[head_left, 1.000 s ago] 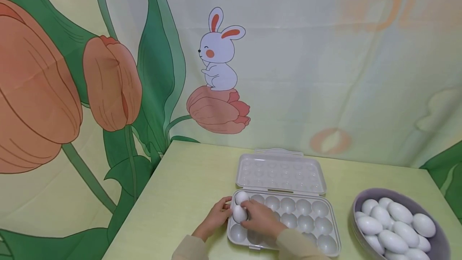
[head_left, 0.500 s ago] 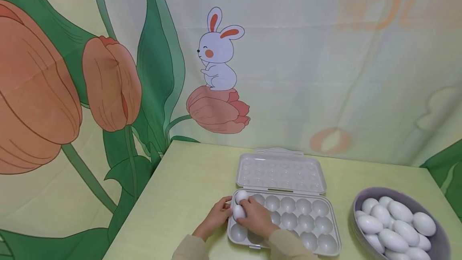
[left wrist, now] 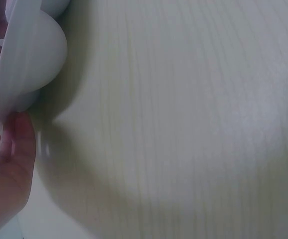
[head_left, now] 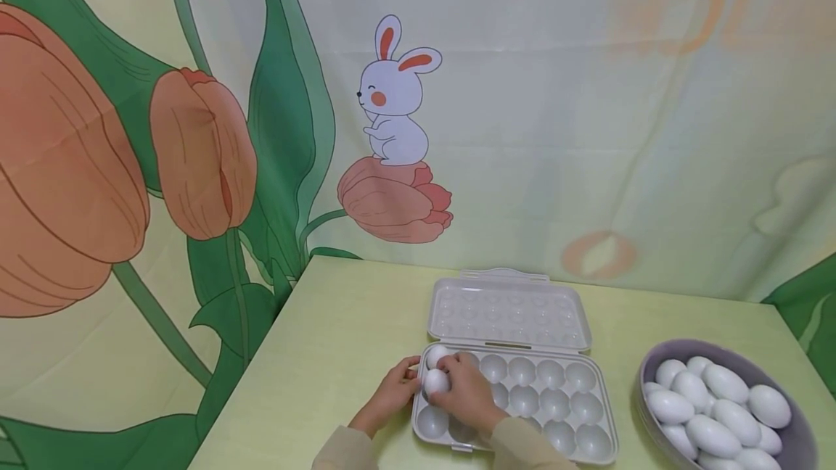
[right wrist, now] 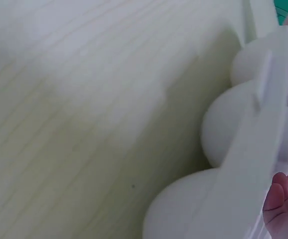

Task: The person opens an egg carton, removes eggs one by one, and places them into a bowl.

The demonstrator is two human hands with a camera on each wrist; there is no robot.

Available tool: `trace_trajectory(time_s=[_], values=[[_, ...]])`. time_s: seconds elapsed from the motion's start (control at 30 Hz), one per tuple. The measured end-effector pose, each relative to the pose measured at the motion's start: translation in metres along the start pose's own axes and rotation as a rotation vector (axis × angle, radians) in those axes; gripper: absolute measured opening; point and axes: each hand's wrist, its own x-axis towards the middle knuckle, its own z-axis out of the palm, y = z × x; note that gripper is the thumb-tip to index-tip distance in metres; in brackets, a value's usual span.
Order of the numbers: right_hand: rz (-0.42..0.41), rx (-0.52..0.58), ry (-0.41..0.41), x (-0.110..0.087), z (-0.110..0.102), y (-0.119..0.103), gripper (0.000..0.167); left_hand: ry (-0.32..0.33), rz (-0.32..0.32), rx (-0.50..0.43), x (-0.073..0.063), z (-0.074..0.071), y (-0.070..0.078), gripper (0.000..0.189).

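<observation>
The egg tray, a pale grey hinged box with rounded cups, lies opened flat on the table. My left hand holds its left edge; in the left wrist view the fingers of my left hand reach under the rim, beside a rounded cup. With thumb and fingers my right hand pinches a white egg at the middle cup of the leftmost column. Another white egg sits in the back cup of that column, partly behind the fingertips. In the right wrist view, cups of the tray bulge below its rim.
A grey-purple bowl heaped with white eggs stands to the right of the tray. The tray's lid lies folded back toward the printed cloth backdrop. Pale wood-grained table extends to the left.
My right hand has shifted slightly left and down around the egg, which has turned a little at its cup. The left hand stays at the tray's edge.
</observation>
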Motion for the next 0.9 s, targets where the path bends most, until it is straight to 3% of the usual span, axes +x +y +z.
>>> trace_trajectory(time_s=[0.33, 0.7, 0.9], values=[[0.109, 0.285, -0.038, 0.004, -0.031, -0.002, 0.036, -0.006, 0.015, -0.010, -0.001, 0.001, -0.001, 0.045], [0.195, 0.340, 0.022, 0.007, -0.083, 0.002, 0.030, -0.003, 0.017, -0.009, 0.002, 0.000, -0.005, 0.044], [0.148, 0.262, -0.010, 0.008, -0.130, 0.019, 0.032, -0.006, 0.014, -0.025, 0.000, 0.001, -0.002, 0.044]])
